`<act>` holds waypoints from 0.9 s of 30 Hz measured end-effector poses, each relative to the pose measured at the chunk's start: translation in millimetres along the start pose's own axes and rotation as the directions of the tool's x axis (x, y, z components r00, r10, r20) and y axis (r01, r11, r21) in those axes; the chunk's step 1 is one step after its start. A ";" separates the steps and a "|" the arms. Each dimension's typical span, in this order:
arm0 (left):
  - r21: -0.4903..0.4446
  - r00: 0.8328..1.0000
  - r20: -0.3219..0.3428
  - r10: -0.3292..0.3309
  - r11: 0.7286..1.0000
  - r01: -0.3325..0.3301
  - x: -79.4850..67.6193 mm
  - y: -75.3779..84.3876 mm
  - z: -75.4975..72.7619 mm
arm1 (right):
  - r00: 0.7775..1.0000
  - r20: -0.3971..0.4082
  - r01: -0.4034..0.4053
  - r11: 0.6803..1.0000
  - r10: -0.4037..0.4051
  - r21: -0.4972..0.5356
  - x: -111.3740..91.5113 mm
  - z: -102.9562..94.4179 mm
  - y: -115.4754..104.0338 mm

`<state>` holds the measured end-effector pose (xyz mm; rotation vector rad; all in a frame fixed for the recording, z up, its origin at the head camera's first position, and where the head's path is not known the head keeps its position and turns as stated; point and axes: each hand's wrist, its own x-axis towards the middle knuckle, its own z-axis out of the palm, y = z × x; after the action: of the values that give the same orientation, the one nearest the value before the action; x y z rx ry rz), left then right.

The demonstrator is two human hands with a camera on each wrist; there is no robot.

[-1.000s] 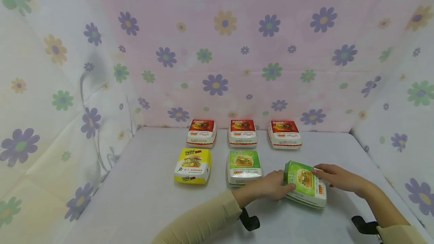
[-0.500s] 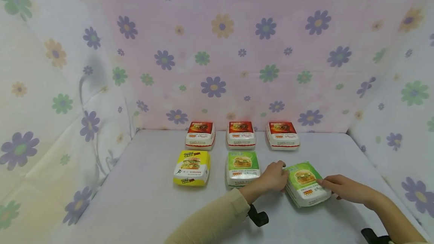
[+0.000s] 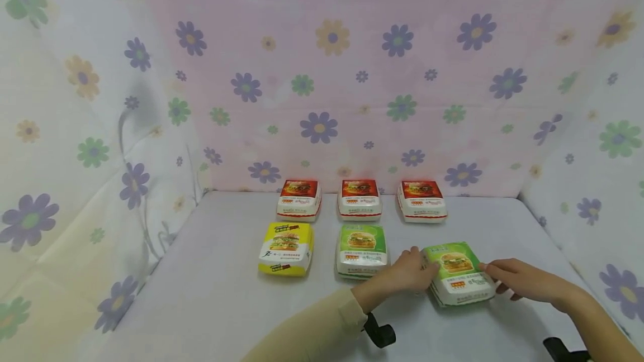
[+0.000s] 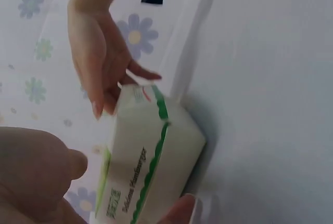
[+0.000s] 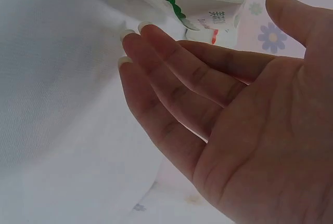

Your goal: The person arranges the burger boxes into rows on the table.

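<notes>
A green-and-white hamburger box (image 3: 457, 274) sits slightly turned at the right of the table. Close against its left side is my left hand (image 3: 410, 272); in the left wrist view the thumb (image 4: 75, 164) shows a small gap from the box, and a fingertip (image 4: 182, 209) is beside its wall. My right hand (image 3: 525, 281) is at the box's right side with loosely bent fingers. From the right wrist those fingers (image 5: 161, 78) look relaxed, with nothing in the palm. Whether the fingertips touch the box I cannot tell.
A second green box (image 3: 362, 251) and a yellow box (image 3: 285, 249) stand to the left in the same row. Behind them are three red-and-white boxes, at left (image 3: 299, 200), middle (image 3: 359, 200) and right (image 3: 421, 201). Flowered cloth (image 3: 322, 99) encloses the table.
A second ago both hands held the green box tilted. It came down flat on the table and turned straighter. My right hand has since drawn slightly away to the right.
</notes>
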<state>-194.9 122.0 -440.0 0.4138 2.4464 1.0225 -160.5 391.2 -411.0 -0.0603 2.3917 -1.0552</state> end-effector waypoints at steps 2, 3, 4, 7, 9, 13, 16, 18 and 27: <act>-0.017 0.999 0.036 -0.001 1.000 0.001 -5.6 1.5 3.5 | 1.000 -0.002 0.000 1.000 0.000 0.003 1.3 -1.5 0.6; -0.022 0.999 0.047 0.000 1.000 0.001 -7.8 2.1 5.4 | 1.000 0.001 0.003 1.000 -0.003 0.000 1.9 -1.4 1.3; -0.023 0.999 0.052 -0.003 1.000 0.004 -9.4 2.2 7.3 | 1.000 0.005 0.006 1.000 -0.006 -0.003 2.7 -1.2 2.1; -0.019 0.998 0.060 -0.006 1.000 0.007 -11.8 1.0 12.3 | 1.000 0.012 0.001 1.000 -0.001 -0.003 2.8 2.9 4.7; -0.011 0.998 0.059 -0.003 1.000 0.004 -11.9 -1.2 14.4 | 1.000 0.018 0.002 1.000 -0.002 0.000 1.9 6.7 5.5; -0.092 0.998 0.054 0.023 0.996 -0.018 -11.1 -5.5 15.0 | 1.000 0.026 0.005 1.000 -0.005 0.008 -1.5 13.9 4.9; -0.188 0.998 0.058 0.036 0.982 -0.025 -11.1 -6.3 13.9 | 0.999 0.038 0.018 1.000 -0.019 0.013 -4.6 17.3 3.8; -0.241 0.997 0.067 0.045 0.970 -0.028 -11.6 -5.7 13.3 | 0.998 0.042 0.036 0.999 -0.036 0.015 -5.8 18.4 2.8; -0.272 0.996 0.047 0.071 0.961 -0.055 -10.5 -5.2 12.4 | 0.996 0.006 0.089 0.996 -0.089 -0.015 -0.9 18.2 -10.0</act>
<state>-180.1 121.2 -448.4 0.4238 2.2140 1.3327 -152.6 372.1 -413.8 -0.1761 2.4116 -1.0752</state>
